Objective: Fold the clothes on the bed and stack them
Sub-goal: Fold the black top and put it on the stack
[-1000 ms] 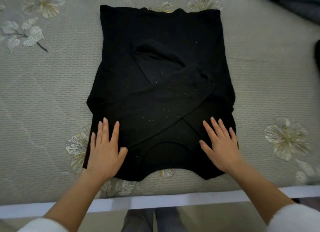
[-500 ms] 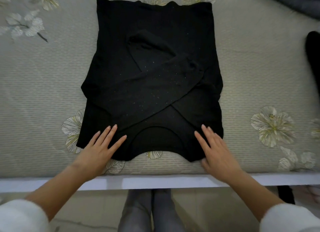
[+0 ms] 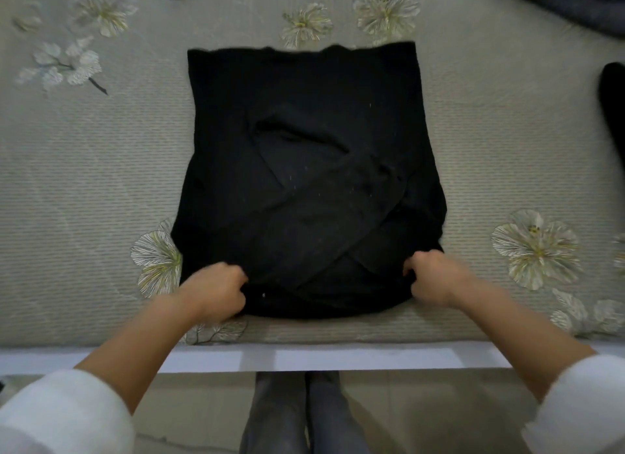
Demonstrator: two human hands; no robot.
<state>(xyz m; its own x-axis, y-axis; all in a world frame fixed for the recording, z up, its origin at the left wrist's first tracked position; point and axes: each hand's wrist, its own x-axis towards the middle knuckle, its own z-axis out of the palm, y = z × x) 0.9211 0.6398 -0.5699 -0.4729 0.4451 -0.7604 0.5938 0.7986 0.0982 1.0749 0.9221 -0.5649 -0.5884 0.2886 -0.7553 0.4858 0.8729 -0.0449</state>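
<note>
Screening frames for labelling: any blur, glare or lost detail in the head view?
Head view: mild motion blur on left hand and right hand gripping the black sweater; its folds barely read, dark on dark; lighting even, no glare; white sleeves smeared at the bottom corners.

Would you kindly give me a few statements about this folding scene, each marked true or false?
1. The left hand and the right hand both grip the near edge of the black sweater. True.
2. The sweater hangs over the edge of the bed. False: it lies wholly on the bedspread.
3. Its sleeves are folded crosswise over its body. True.
4. The bedspread is plain, without any pattern. False: it carries a flower print.
</note>
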